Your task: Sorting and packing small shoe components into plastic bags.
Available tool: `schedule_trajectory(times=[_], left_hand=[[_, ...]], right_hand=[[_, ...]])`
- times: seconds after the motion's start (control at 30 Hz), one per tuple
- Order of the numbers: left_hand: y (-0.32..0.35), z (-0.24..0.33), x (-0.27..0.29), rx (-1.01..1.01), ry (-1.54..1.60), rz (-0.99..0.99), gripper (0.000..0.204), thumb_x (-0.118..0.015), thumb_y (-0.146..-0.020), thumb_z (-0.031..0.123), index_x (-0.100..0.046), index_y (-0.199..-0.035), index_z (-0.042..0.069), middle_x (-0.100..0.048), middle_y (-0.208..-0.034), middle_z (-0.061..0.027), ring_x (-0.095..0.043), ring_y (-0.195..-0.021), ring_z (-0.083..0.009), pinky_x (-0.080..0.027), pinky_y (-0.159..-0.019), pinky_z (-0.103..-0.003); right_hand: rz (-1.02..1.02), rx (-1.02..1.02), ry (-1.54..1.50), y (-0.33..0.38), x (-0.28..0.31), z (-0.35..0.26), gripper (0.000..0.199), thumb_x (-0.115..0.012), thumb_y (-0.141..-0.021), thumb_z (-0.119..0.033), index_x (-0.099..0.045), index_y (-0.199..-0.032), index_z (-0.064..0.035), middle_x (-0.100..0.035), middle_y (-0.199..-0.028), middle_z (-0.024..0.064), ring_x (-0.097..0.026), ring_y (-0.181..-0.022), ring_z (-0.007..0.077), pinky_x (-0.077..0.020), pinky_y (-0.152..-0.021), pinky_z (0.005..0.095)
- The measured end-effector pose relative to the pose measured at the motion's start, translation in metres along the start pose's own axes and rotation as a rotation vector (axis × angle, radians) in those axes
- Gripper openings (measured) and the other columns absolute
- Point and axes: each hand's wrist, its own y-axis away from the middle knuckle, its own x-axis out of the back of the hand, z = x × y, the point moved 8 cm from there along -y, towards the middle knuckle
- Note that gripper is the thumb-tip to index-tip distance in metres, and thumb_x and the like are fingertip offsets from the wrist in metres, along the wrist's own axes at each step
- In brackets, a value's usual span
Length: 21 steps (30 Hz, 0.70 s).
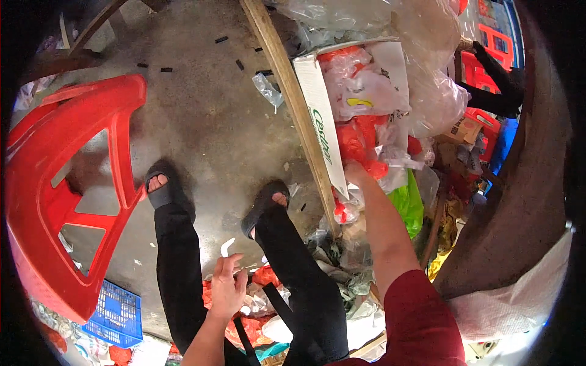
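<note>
Head view: I see the left hand (226, 290) between the legs (180, 262), a bent white piece (227, 246) at its fingertips; whether it is pinched I cannot tell. Well apart from it, the right hand (358, 174) reaches into a white box (316, 107), at the red plastic bags (351, 140) inside; its fingers are hidden, so I cannot tell its grip.

White box (317, 100), red bags (351, 140), lime-green bag (408, 204), blue crate (117, 310).
</note>
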Motion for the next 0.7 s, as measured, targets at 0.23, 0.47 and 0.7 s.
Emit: schedule_trajectory(times=[0.23, 0.47, 0.7], left_hand=[[0.000, -0.008, 0.009, 0.040, 0.028, 0.019, 0.032, -0.053, -0.078, -0.005, -0.052, -0.109, 0.004, -0.055, -0.089, -0.0148, -0.060, -0.077, -0.0241, -0.050, -0.070, -0.033], [-0.005, -0.011, 0.007, 0.052, 0.057, 0.013, 0.030, -0.052, -0.080, -0.004, -0.052, -0.109, 0.004, -0.055, -0.088, -0.0132, -0.060, -0.076, -0.0217, -0.050, -0.069, -0.032], [-0.008, -0.013, 0.006, 0.051, 0.098, 0.039, 0.029, -0.052, -0.081, -0.003, -0.052, -0.109, 0.005, -0.056, -0.085, -0.0108, -0.059, -0.075, -0.0187, -0.050, -0.066, -0.031]], right_hand=[[0.207, -0.424, -0.684, 0.015, 0.074, -0.032, 0.041, -0.065, -0.074, -0.036, -0.061, -0.097, -0.0022, -0.062, -0.094, 0.0182, -0.059, -0.090, 0.0322, -0.0434, -0.081, 0.0456], [1.346, -0.231, -0.157, 0.063, 0.245, -0.101, 0.044, -0.075, -0.065, -0.041, -0.056, -0.082, -0.0048, -0.056, -0.090, 0.0165, -0.047, -0.101, 0.0352, -0.0351, -0.088, 0.0484], [0.553, -0.379, -0.267, -0.024, 0.229, -0.041, 0.052, -0.071, -0.074, -0.023, -0.048, -0.116, -0.0023, -0.052, -0.113, 0.0155, -0.053, -0.097, 0.0258, -0.0410, -0.084, 0.0377]])
